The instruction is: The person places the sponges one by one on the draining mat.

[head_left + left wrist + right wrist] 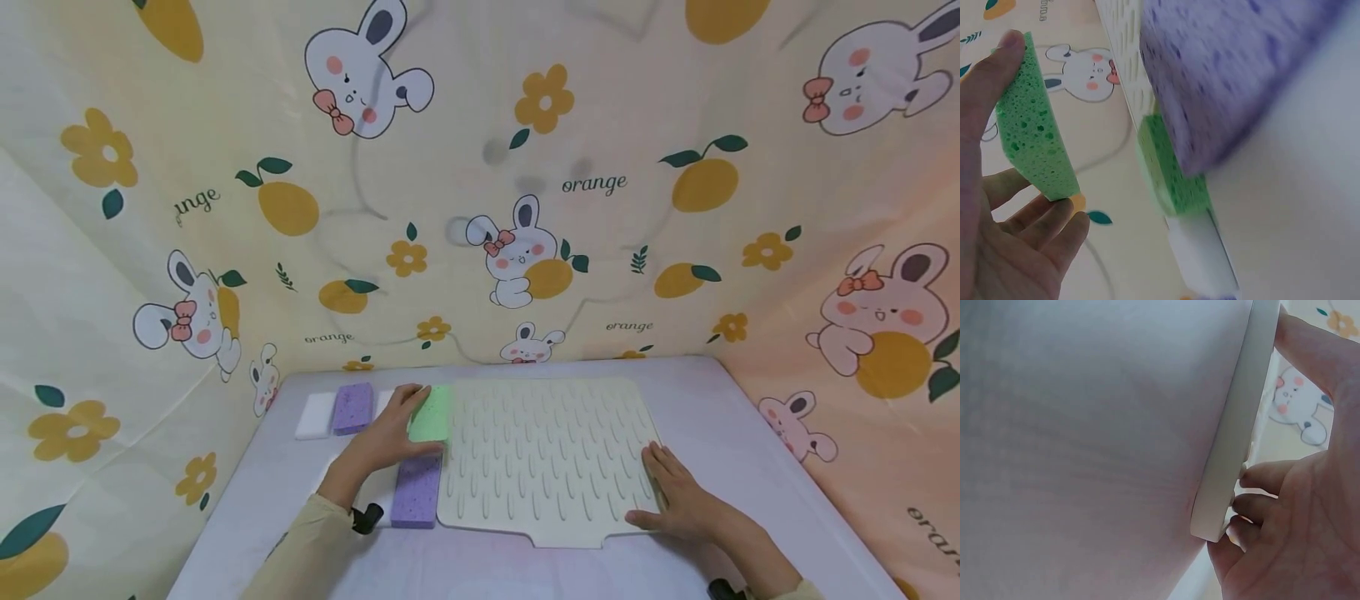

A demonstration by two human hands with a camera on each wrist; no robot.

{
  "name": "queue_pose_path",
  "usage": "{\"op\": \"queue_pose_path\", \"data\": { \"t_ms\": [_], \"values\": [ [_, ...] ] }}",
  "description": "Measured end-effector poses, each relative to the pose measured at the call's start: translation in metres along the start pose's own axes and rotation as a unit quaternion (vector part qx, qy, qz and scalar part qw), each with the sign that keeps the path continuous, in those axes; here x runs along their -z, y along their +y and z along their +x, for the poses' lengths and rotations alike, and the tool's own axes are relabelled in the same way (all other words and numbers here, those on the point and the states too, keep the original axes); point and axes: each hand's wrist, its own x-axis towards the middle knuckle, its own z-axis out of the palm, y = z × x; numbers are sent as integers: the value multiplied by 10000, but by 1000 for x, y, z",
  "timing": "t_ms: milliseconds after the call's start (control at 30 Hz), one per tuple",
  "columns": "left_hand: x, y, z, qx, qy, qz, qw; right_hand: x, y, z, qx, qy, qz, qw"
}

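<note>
My left hand (393, 429) grips a green sponge (1032, 125) full of pores, the thumb at one end and the fingers at the other. In the head view this hand is at the left edge of a cream mat (551, 454) covered with raised ridges. A second green sponge (1175, 172) shows in the left wrist view, beside the mat and in line with a white block (1204, 256). A purple sponge (415, 493) lies below the left hand, against the mat. My right hand (678, 496) rests on the mat's right edge (1229, 437), fingers extended and thumb spread.
Farther left on the white table (705, 400) are another purple sponge (352, 408) and a white block (315, 415). More white pieces (378, 483) are partly hidden by the left hand and arm. A patterned cloth (450, 167) surrounds the table at the back and sides.
</note>
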Motion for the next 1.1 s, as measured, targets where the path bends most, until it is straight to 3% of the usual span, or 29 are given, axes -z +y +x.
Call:
{"op": "queue_pose_path", "data": {
  "t_ms": [533, 900, 1100],
  "values": [
    [-31, 22, 39, -361, -214, -75, 9991, 0, 2, -3, 134, 125, 136, 9997],
    [-53, 38, 62, -241, -472, -118, 9985, 0, -1, -3, 95, 68, 116, 9999],
    [-64, 47, 74, -419, -566, -250, 9972, 2, -1, -4, -2, -56, 140, 9999]
  ]
}}
